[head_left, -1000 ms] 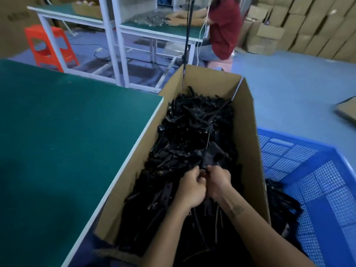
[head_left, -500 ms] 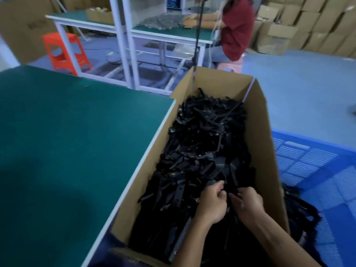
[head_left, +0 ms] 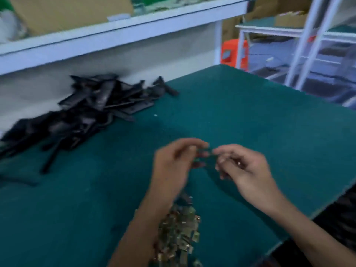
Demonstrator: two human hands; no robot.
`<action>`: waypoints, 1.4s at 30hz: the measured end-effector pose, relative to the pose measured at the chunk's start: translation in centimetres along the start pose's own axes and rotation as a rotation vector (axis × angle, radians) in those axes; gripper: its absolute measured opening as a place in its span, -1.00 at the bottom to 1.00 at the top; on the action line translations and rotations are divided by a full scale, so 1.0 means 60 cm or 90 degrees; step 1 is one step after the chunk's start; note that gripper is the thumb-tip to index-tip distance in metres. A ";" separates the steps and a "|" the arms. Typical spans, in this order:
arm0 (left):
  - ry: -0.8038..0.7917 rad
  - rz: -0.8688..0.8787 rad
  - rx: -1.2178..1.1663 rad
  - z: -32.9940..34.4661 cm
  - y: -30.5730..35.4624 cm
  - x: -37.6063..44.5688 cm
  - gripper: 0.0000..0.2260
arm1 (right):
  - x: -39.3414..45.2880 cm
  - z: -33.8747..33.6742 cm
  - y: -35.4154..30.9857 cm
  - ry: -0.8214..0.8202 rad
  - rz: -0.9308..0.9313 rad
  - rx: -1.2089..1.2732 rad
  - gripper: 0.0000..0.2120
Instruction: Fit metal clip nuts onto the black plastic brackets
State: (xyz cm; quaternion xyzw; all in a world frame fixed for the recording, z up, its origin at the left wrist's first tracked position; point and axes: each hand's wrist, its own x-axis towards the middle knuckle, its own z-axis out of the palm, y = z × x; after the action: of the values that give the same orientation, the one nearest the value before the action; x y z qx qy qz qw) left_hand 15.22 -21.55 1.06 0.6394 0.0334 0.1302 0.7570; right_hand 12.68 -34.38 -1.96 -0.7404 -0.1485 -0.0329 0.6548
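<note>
Black plastic bracket (head_left: 204,158), head view: a small dark piece held above the green bench mat (head_left: 250,116), between the left hand (head_left: 173,162) and the right hand (head_left: 242,168). Both hands have their fingers curled, and fingertips pinch the piece from either side; motion blur hides whether a clip nut is already on it. Brass-coloured clip nuts (head_left: 179,234) lie heaped on the mat near the left forearm. More brackets (head_left: 86,110) are piled at the back left, against the white shelf (head_left: 119,37). Handling, as a judgement — the bracket looks light and stiff, best held by its long edges with the end left free. The clip nuts are likely thin, springy sheet metal, slippery and sharp-edged — best pinched by the flat faces and slid on squarely.
</note>
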 end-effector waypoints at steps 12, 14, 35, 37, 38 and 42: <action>0.457 0.079 0.114 -0.320 -0.058 0.002 -0.82 | 0.429 0.316 0.084 -0.154 -0.124 -0.453 -0.68; 0.446 0.072 0.117 -0.317 -0.060 0.003 -0.79 | 0.489 0.350 0.083 -0.161 -0.153 -0.513 -0.61; 0.416 0.044 0.139 -0.318 -0.048 -0.002 -0.71 | 0.579 0.309 0.006 -0.226 -0.167 -0.664 -0.79; 0.408 0.044 0.146 -0.319 -0.052 -0.001 -0.72 | 0.560 0.291 -0.009 -0.150 -0.168 -0.643 -0.83; 0.401 0.045 0.144 -0.318 -0.052 -0.001 -0.73 | 0.546 0.284 -0.014 -0.116 -0.153 -0.587 -0.86; 0.377 0.078 0.142 -0.316 -0.045 -0.008 -0.83 | 0.418 0.279 -0.047 -0.205 0.109 -0.142 -0.81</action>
State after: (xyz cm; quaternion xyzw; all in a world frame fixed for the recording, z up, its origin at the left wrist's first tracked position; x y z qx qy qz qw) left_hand 11.09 -3.89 -5.06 0.6539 0.2277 0.3516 0.6301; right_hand 33.44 -13.25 4.49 -0.8136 -0.1834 0.1251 0.5373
